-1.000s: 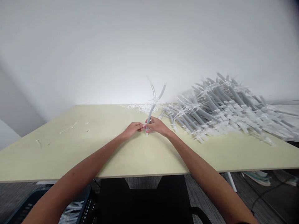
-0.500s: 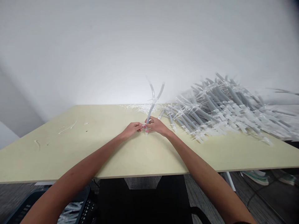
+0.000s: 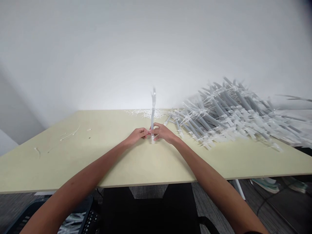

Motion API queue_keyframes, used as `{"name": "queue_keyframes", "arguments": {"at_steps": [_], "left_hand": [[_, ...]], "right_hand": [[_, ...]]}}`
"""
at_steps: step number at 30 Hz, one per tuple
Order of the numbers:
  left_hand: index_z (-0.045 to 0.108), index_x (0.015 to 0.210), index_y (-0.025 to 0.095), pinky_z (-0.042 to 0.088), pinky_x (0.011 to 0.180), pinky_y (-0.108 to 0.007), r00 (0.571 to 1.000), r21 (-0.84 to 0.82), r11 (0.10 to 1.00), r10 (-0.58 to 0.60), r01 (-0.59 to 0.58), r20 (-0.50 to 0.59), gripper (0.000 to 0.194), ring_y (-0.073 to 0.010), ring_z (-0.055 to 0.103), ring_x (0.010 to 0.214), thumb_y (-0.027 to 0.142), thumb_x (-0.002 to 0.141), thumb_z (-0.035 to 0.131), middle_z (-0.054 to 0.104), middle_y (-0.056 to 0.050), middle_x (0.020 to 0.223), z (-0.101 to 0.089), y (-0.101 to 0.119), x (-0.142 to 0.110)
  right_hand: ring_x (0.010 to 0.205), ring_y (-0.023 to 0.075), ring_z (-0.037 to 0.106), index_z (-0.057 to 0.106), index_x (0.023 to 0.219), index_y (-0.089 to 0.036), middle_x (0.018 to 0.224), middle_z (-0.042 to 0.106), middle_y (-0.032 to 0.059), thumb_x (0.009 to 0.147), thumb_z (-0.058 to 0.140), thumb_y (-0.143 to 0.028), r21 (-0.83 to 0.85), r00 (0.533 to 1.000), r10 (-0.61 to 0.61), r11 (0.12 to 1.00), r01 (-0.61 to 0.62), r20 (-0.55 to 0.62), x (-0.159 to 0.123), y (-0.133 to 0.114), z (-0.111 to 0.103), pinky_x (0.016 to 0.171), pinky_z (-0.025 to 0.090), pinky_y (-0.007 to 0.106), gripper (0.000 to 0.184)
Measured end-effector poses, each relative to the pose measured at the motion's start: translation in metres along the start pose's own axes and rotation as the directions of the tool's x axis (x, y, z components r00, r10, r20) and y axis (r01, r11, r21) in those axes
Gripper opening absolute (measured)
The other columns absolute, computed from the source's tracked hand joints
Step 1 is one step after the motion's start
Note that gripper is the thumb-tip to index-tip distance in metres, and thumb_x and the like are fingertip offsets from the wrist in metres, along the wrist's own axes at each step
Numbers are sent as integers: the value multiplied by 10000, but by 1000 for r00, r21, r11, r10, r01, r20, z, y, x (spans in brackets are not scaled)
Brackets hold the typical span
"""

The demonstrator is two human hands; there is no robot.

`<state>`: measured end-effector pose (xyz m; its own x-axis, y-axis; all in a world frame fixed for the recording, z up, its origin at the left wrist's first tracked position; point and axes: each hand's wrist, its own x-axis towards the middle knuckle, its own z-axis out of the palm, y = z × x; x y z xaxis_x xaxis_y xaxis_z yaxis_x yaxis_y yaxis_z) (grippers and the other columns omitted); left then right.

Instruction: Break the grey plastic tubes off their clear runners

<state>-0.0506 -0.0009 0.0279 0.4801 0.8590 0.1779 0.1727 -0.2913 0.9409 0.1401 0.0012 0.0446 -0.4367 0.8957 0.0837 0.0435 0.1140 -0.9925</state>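
My left hand (image 3: pixel 137 135) and my right hand (image 3: pixel 163 132) meet at the middle of the pale wooden table (image 3: pixel 102 162). Both pinch the lower end of a thin bundle of grey plastic tubes (image 3: pixel 152 110), which stands upright from the tabletop. The fingers of both hands are closed around its base, where a small white tie seems to sit; that detail is too small to make out. The bundle's top is blurred.
A big heap of tied grey tube bundles (image 3: pixel 231 112) covers the table's right half. White offcuts (image 3: pixel 143 112) lie along the far edge, and a few scraps (image 3: pixel 69 133) at the left. A dark crate (image 3: pixel 80 221) with tubes sits under the table.
The held tubes, which were leaning right with their tops splayed apart, now stand straight and close together. Both hands stay in the same spot.
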Motion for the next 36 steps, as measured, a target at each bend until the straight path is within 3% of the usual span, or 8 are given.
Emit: {"name": "queue_keyframes", "arguments": {"at_steps": [5,8,12,16,19,22,30,36], "left_hand": [[591,789,140,375,764,-288,1000,-98,995,-2,4,18,343,-128,484,713,479,767,544,523,-17,718,1,-2,2],[589,770,139,373,760,-292,999,-78,996,-51,50,-3,346,-133,486,713,483,751,559,525,-19,716,1,-2,2],[593,794,133,376,742,-295,997,-78,994,-72,70,-18,357,-135,482,708,485,746,559,522,-23,722,1,-1,3],[576,769,137,367,721,-286,997,-59,997,-61,58,-39,346,-127,467,686,481,742,556,513,-11,701,1,2,4],[546,728,147,352,702,-275,996,-22,999,-44,43,-72,319,-125,460,679,466,743,555,505,-1,684,1,5,3],[529,711,158,348,686,-265,995,4,1000,-29,29,-97,309,-127,457,676,465,737,550,505,3,680,1,7,2],[505,686,158,354,686,-265,996,65,998,-7,13,-89,354,-139,475,705,508,732,527,540,-12,713,5,14,0],[514,689,155,341,642,-251,995,129,992,16,-3,-98,331,-129,463,677,477,761,493,534,-4,702,4,16,-1]], "right_hand": [[521,100,493,541,784,-193,618,573,-3,663,685,-382,-23,999,12,1000,-13,-48,4,3,-1,427,392,200,267],[514,102,509,506,780,-198,610,572,-15,663,688,-401,16,997,30,999,-28,-72,2,2,3,490,442,235,297],[554,125,572,450,843,-221,684,589,-12,683,688,-398,177,993,118,978,-113,-16,-2,-1,9,601,499,316,337],[547,93,534,439,915,-236,721,581,1,773,613,-375,298,988,157,943,-151,3,-1,-1,14,543,459,241,264],[523,77,482,456,940,-229,740,570,22,842,500,-418,337,989,150,932,-135,-18,1,0,16,480,406,200,218],[540,86,475,481,924,-218,743,548,25,847,439,-500,341,994,99,937,-79,-43,2,0,16,485,406,210,296],[605,110,510,469,887,-236,699,534,-8,772,569,-475,355,999,8,935,11,-54,4,3,18,525,401,225,283],[635,111,534,485,888,-236,724,545,-13,743,621,-399,418,999,21,909,-4,-36,4,5,18,590,431,252,258]]}}
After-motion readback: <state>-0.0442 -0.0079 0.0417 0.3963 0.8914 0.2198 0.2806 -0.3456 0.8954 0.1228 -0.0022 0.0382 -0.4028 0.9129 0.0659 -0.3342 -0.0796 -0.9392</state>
